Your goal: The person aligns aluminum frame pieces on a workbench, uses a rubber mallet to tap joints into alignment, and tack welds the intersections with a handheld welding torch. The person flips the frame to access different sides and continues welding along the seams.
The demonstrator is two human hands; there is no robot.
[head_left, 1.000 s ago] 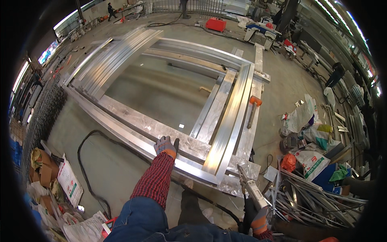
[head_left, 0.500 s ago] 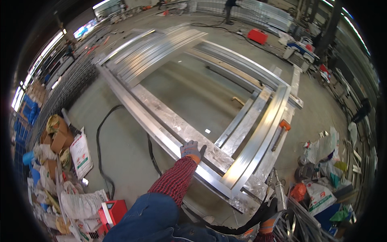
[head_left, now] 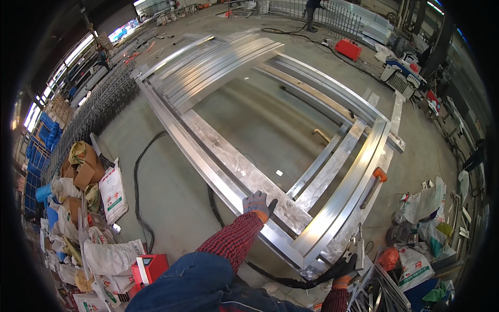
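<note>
A silver metal frame [head_left: 325,227] of long rails lies across the middle of the view, with flat bars under it. My left hand [head_left: 259,204], in a grey and orange glove, rests on the near rail close to its lower right corner. Its fingers are spread and hold nothing. At the lower right, my right hand [head_left: 344,268] is closed around a torch-like metal tool [head_left: 360,250], beside the frame's corner. A thick black cable [head_left: 296,282] runs to that hand; the hand partly hides the tool. An orange-headed hammer [head_left: 371,188] lies on the right side bar.
Stacked metal profiles [head_left: 223,65] cover the frame's far end. A black hose [head_left: 138,192] snakes over the floor at left, near bags, cartons and a red box [head_left: 150,271]. Plastic bags and scrap [head_left: 416,265] lie at right. A person [head_left: 313,13] stands far off.
The whole scene has shifted slightly right in the view. My left hand stays on the near rail, and my right hand keeps its hold on the tool beside the corner.
</note>
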